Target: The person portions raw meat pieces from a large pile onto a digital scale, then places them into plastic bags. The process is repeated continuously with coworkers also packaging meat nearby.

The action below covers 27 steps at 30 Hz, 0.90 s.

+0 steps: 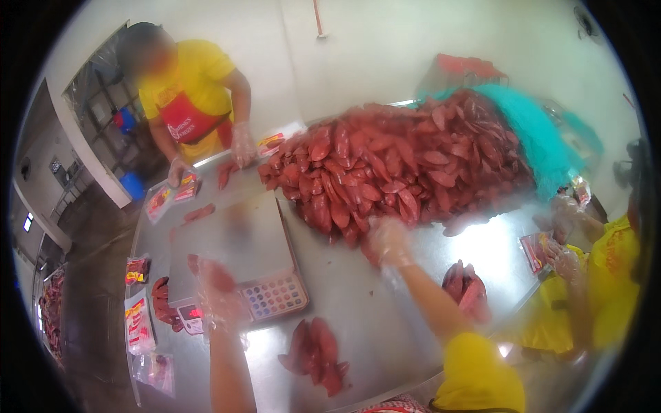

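Note:
A large heap of red sausages (pixel 382 160) lies on the steel table (pixel 361 289). My right hand (pixel 390 240), in a clear plastic glove, reaches to the heap's near edge and touches sausages there; its fingers are partly hidden. Over the front of a digital weighing scale (pixel 232 242) is my left hand (pixel 222 291), gloved too and blurred, with reddish pieces of sausage at its fingers. The scale has a flat steel plate, a keypad and a lit red display. Between my arms, near the front edge, rests a small group of sausages (pixel 316 353).
A co-worker (pixel 191 98) in a red apron handles packs across the table. Another person (pixel 594 273) at the right holds a printed pack (pixel 537 250). Printed packs (pixel 138 320) line the left edge. Green netting (pixel 537 144) lies behind the heap. More sausages (pixel 466 289) sit right of my arm.

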Tool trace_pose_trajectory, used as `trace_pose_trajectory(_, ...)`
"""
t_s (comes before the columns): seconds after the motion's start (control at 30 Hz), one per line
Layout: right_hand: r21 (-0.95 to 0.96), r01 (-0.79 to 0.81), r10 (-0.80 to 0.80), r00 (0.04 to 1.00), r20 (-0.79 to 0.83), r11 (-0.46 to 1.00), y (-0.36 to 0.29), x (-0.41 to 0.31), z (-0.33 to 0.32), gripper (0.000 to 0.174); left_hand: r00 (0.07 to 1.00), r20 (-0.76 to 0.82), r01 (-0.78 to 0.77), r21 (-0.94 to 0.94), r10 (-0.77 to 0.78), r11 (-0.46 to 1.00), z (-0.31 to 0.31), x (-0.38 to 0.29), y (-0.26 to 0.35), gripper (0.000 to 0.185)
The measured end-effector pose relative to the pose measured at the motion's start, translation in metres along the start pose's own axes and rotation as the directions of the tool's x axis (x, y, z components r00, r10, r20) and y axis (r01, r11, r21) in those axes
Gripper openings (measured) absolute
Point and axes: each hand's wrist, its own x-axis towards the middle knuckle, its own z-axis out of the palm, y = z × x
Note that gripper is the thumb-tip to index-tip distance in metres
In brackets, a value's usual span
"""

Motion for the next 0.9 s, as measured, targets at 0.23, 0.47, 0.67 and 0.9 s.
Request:
trace_pose_trajectory(0.23,0.192,-0.058,0.058,0.998,0.007,0.980,-0.042,-0.076,0.059,0.052,0.990,-0.136,-0.040,-0.072,0.029,0.997,-0.028,0.044,0.009,0.048)
trace_pose_trajectory(0.47,0.225,-0.067,0.024,0.981,0.192,0.972,-0.036,-0.066,0.024,0.037,0.980,-0.116,-0.156,0.049,0.161,0.987,-0.037,0.094,-0.013,0.047)
trace_pose_trajectory(0.67,0.848,-0.251,0.078,0.967,0.243,0.467,-0.207,-0.033,-0.020,0.022,0.975,0.200,-0.061,-0.173,0.095,0.983,-0.035,0.134,-0.048,0.032)
trace_pose_trajectory(0.9,0.313,0.135,-0.235,0.921,0.310,0.940,-0.347,-0.035,0.051,0.052,0.996,0.045,0.076,-0.136,-0.070,0.988,-0.041,0.132,-0.025,0.022)
